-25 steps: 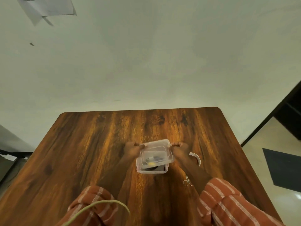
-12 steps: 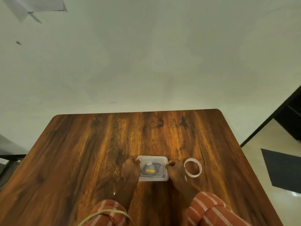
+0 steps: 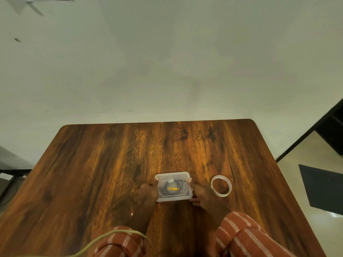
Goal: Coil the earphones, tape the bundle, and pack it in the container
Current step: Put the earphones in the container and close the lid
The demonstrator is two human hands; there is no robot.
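A small clear plastic container (image 3: 173, 197) rests on the wooden table (image 3: 111, 173), its lid (image 3: 173, 176) seated on top. Through the lid I see the coiled black earphones (image 3: 171, 188) with a yellow part. My left hand (image 3: 147, 193) grips the container's left side. My right hand (image 3: 201, 195) grips its right side, fingertips on the lid's edge.
A roll of clear tape (image 3: 221, 186) lies flat just right of my right hand. A pale green cable (image 3: 115, 236) loops over my left sleeve at the bottom. The table's right edge drops to a tiled floor with a dark mat (image 3: 323, 188).
The lid, held tilted above the container a second ago, now sits flat on it. Container and both hands have come down and nearer to me. The scissors have dropped out of sight.
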